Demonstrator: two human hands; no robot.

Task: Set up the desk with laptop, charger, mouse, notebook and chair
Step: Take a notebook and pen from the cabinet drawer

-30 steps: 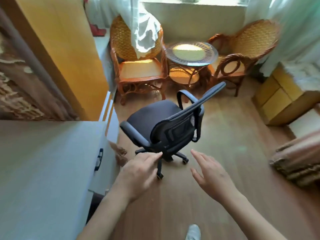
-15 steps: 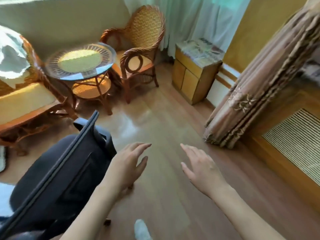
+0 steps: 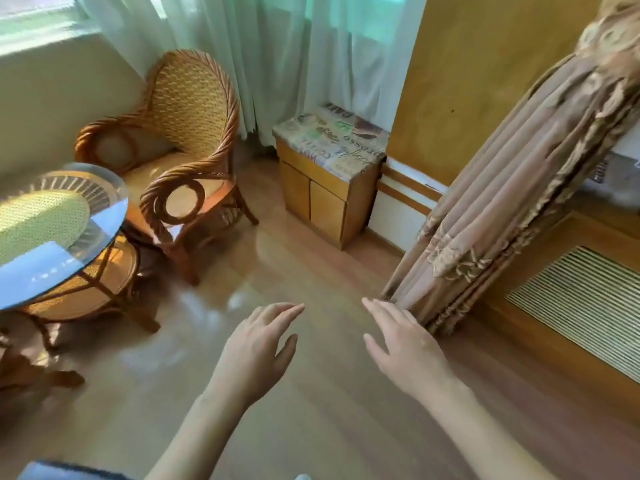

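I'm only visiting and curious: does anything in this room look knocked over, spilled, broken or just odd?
Nothing stands out. The wicker armchair, the glass-topped rattan table and the small wooden cabinet all stand upright, and the wooden floor shows only glare, no spill. Both hands, left hand and right hand, are open and empty.

One head-worn, wide-angle camera looks forward and steeply down across a wooden floor point(image 3: 311, 393) toward a room corner. The person's left hand point(image 3: 258, 351) and right hand point(image 3: 405, 348) reach in near the lens; a wicker chair point(image 3: 183, 140) and small cabinet point(image 3: 325, 181) lie farther off.
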